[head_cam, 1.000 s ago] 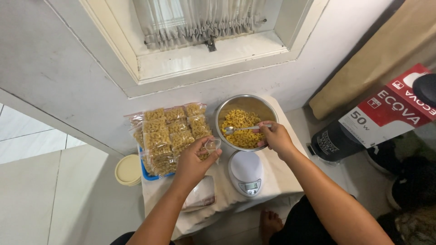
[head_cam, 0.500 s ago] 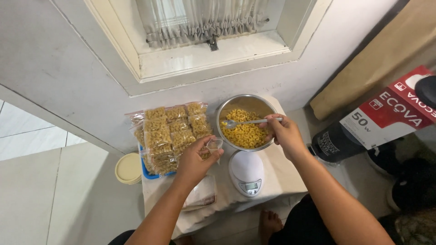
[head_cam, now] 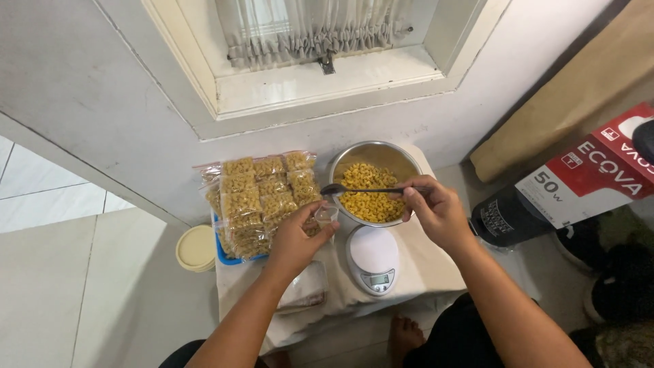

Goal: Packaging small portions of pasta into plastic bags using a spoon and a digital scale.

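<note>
Below the window, at the cloth-covered bench (head_cam: 422,272), my right hand (head_cam: 436,212) holds a spoon (head_cam: 361,190) over the macaroni bowl (head_cam: 376,182); my left hand (head_cam: 296,240) pinches a small clear bag (head_cam: 327,215).

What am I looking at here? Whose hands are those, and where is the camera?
The camera sits on a person's head and looks down, so you see their own two arms. The right hand holds a spoon over a metal bowl of yellow macaroni. The left hand holds a small clear bag beside the spoon. On the little cloth-covered table there are also filled bags of macaroni stacked in rows and a white kitchen scale. A round lid lies left of the table.
</note>
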